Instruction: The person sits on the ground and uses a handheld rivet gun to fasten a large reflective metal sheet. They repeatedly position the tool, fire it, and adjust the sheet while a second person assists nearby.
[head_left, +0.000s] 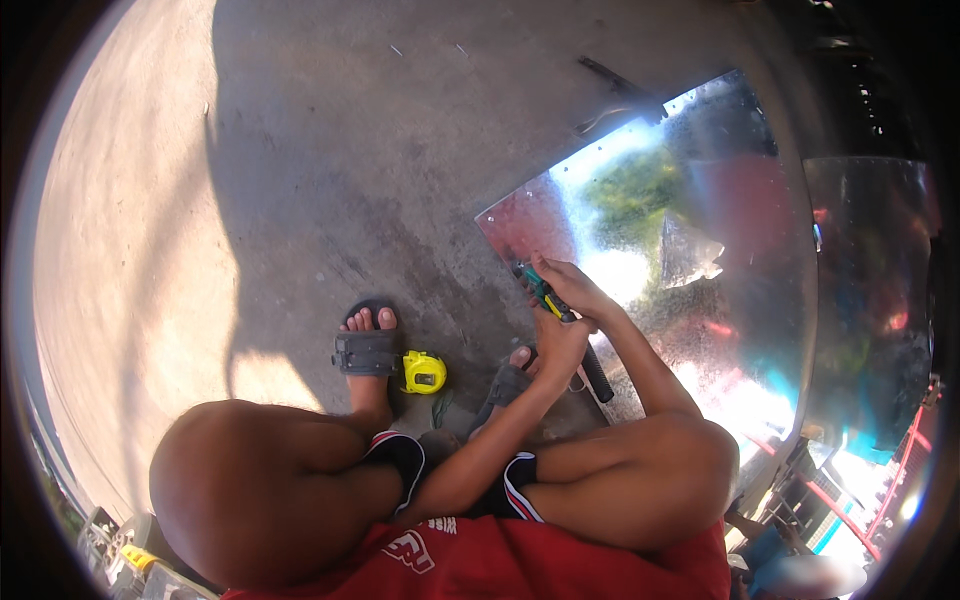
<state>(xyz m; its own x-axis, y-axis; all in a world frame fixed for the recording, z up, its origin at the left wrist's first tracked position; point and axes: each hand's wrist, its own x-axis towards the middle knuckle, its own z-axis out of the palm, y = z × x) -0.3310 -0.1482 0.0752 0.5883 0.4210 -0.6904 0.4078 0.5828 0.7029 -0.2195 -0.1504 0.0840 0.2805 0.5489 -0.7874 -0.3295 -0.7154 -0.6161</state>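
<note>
Head view: both hands (562, 318) grip snips (545, 297) at metal sheet (700, 330); tape measure (424, 372) nearby.

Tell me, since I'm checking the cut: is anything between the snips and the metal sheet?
Nothing visible: both hands, the right hand and the left hand, hold the snips right at the edge of the shiny metal sheet.

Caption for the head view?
Squatting person, both hands working snips on a shiny metal sheet; yellow tape measure nearby.

Tape measure (423, 372) lies on the ground (330, 160) left of the metal sheet (700, 250), between 2 feet
</note>
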